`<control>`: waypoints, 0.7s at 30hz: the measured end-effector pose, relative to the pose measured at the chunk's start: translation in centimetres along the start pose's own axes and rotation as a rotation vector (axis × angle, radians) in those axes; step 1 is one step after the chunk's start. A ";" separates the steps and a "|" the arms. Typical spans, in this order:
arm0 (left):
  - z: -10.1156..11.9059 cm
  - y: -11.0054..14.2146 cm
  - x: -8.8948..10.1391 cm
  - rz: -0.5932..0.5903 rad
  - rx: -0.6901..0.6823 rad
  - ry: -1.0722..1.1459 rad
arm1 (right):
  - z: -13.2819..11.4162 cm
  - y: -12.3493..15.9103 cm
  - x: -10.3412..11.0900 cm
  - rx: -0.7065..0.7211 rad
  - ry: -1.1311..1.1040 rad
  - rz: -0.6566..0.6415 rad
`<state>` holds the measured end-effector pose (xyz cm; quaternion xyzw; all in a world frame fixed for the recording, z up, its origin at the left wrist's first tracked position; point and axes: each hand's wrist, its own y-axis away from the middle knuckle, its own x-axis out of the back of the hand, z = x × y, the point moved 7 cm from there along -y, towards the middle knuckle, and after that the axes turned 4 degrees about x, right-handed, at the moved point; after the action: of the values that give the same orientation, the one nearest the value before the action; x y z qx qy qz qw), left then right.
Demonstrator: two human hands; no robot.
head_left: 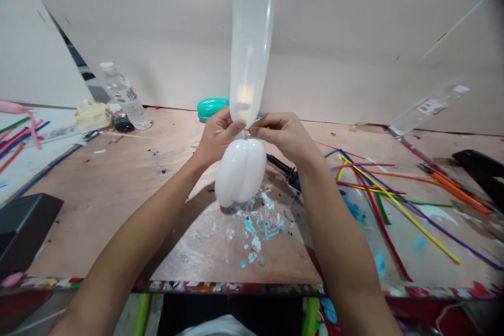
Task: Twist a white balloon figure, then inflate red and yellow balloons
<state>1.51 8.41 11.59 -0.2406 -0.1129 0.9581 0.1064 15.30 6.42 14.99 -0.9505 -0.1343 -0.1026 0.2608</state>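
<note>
A long white modelling balloon (252, 37) rises upright in front of me, its top beyond the view. Below a narrow twisted neck hang its rounded white lobes (241, 170), pressed side by side. My left hand (220, 134) is closed on the balloon just left of the neck, thumb against it. From the right, my right hand (281, 134) pinches at the same neck with thumb and fingers together. Behind my hands lies a teal balloon piece (212, 108), partly hidden. A black-and-blue hand pump (285, 169) lies beneath my right wrist, partly covered.
Uninflated coloured balloons (386, 194) and orange-handled scissors (459, 189) lie at right. A water bottle (125, 95) stands at left, another bottle (429, 110) at right. A dark box (29, 228) sits front left. Blue and white flakes (255, 226) dot the tabletop.
</note>
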 end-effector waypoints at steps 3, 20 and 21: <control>1.0 -0.2 0.5 -0.016 -0.074 -0.037 | 1.4 -0.3 1.1 0.003 -0.160 0.165; 2.9 0.8 -1.4 -0.132 -0.356 -0.716 | -0.7 -0.5 -1.4 0.103 -0.134 0.158; 2.9 1.0 -1.6 -0.152 -0.365 -0.781 | -0.8 -0.4 -1.2 0.109 -0.147 0.178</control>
<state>1.28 6.56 14.54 0.1337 -0.3298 0.9309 0.0818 13.94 6.11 15.50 -0.9480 -0.0734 -0.0015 0.3096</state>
